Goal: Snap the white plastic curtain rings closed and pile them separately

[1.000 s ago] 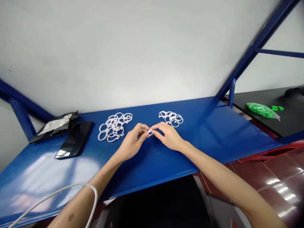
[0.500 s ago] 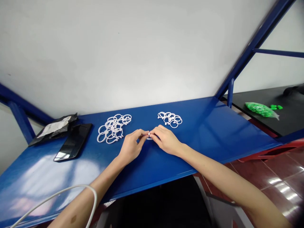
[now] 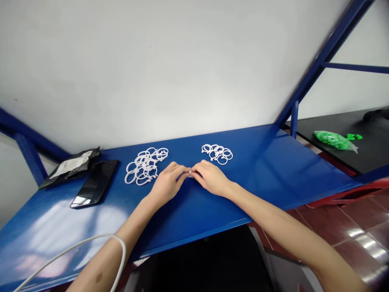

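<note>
Between my fingertips is a small white plastic ring (image 3: 190,175), mostly hidden by the fingers. My left hand (image 3: 168,180) pinches it from the left, thumb and fingers closed. From the other side my right hand (image 3: 210,177) grips it with thumb and forefinger, so the two hands meet over the blue table (image 3: 200,215). Left of my hands lies a larger heap of white open rings (image 3: 142,164) with knobbed ends. A smaller heap of the same rings (image 3: 217,153) lies behind my right hand.
A black phone (image 3: 95,184) and a black plastic parcel (image 3: 71,166) with a white label lie at the left. A white cable (image 3: 82,242) loops over my left forearm. On a black table at the right is a bag of green pieces (image 3: 332,140). Blue metal posts (image 3: 293,119) flank the table.
Both hands stay together at the ring, with a slight shift of the fingers; less of the ring shows now. The two heaps have not changed.
</note>
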`<control>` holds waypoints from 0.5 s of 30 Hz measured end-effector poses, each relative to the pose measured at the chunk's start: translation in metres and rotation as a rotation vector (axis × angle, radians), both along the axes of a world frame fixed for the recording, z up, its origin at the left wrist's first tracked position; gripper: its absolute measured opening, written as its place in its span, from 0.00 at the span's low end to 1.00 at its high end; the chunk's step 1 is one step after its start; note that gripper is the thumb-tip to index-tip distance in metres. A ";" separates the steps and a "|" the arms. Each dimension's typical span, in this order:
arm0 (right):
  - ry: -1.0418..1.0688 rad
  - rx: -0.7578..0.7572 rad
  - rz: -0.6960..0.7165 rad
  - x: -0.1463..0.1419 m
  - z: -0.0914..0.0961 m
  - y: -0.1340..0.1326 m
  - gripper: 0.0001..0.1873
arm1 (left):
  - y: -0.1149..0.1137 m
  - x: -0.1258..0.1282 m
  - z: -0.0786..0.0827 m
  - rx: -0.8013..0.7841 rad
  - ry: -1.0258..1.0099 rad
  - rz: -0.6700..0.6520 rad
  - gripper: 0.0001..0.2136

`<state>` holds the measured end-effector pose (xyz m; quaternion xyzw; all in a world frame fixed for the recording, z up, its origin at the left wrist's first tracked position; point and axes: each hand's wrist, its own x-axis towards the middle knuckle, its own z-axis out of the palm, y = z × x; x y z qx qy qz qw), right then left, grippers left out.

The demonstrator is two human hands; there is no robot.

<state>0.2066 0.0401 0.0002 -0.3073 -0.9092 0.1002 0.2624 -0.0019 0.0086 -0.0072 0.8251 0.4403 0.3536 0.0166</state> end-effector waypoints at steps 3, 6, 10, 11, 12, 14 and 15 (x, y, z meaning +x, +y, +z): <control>0.074 0.016 -0.067 0.005 0.001 0.012 0.09 | 0.014 -0.018 -0.001 0.070 0.133 0.158 0.10; 0.075 0.092 -0.206 0.019 0.000 0.029 0.08 | 0.025 -0.040 -0.010 0.095 0.274 0.438 0.15; 0.032 0.165 -0.437 0.039 -0.004 0.049 0.09 | 0.034 -0.057 -0.020 0.054 0.399 0.595 0.15; 0.026 0.173 -0.466 0.043 -0.005 0.051 0.09 | 0.034 -0.058 -0.020 0.059 0.404 0.592 0.13; 0.023 0.179 -0.480 0.044 -0.006 0.052 0.10 | 0.035 -0.058 -0.020 0.073 0.400 0.580 0.11; 0.030 0.185 -0.475 0.044 -0.005 0.051 0.11 | 0.034 -0.056 -0.017 0.127 0.373 0.555 0.09; 0.044 0.181 -0.461 0.042 -0.004 0.048 0.12 | 0.033 -0.054 -0.015 0.162 0.353 0.538 0.08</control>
